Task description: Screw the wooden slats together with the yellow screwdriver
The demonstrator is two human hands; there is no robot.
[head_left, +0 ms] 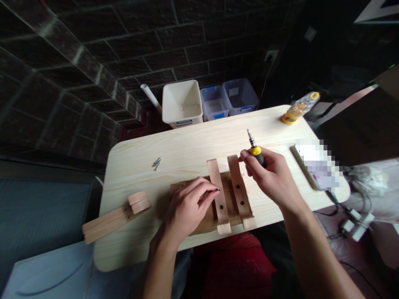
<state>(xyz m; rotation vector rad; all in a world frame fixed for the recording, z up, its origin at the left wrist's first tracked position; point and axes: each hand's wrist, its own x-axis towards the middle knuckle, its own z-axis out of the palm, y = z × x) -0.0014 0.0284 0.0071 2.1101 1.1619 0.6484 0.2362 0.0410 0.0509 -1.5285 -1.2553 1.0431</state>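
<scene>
Between thumb and forefinger, my left hand [190,205] pinches a small dark screw [217,190] over the left wooden strip [213,171]. One dark spot shows lower on that strip. The right wooden strip [235,174] lies beside it, with two dark spots. Both strips rest on a brown cardboard piece [202,226] and have a short block at the near end. My right hand [271,176] is closed around a yellow and black screwdriver [257,154], its tip pointing up and away, right of the strips.
Several screws [156,163] lie at the table's [131,155] left. Joined wooden pieces [107,224] overhang the left edge. A clear yellow-capped bottle [301,109] and a blurred device [318,166] are at right. Bins [182,101] stand behind the table.
</scene>
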